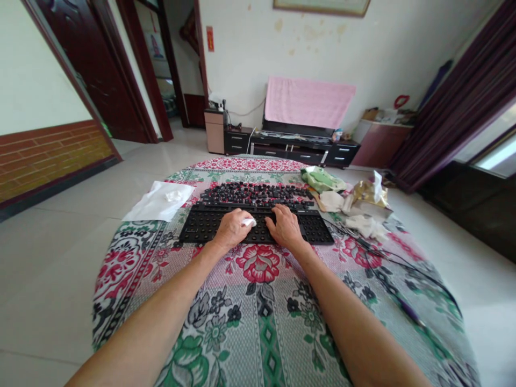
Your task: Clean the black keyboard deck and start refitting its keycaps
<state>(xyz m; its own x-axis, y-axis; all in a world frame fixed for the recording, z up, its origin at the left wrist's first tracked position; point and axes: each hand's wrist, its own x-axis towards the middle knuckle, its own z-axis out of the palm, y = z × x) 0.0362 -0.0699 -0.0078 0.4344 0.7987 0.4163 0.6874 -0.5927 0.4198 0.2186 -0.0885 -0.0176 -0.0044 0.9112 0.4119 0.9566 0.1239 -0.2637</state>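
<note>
A black keyboard base [318, 228] with its keycaps off lies across the flowered tablecloth, its rows of round key posts bare. My left hand [233, 228] is closed around a small white tissue [249, 221] and rests over the middle of the base. Fingers spread, my right hand [284, 226] lies on the base just right of centre and holds nothing. Directly behind the base, many loose black keycaps [258, 192] are heaped in a long band.
A white paper sheet [147, 201] with a crumpled tissue lies on the left. To the right are a green cloth [322, 179], a gold tissue pack [368, 199], crumpled tissues [366, 227] and a black cable [427, 266]. The round table wears a patterned cloth [258, 312].
</note>
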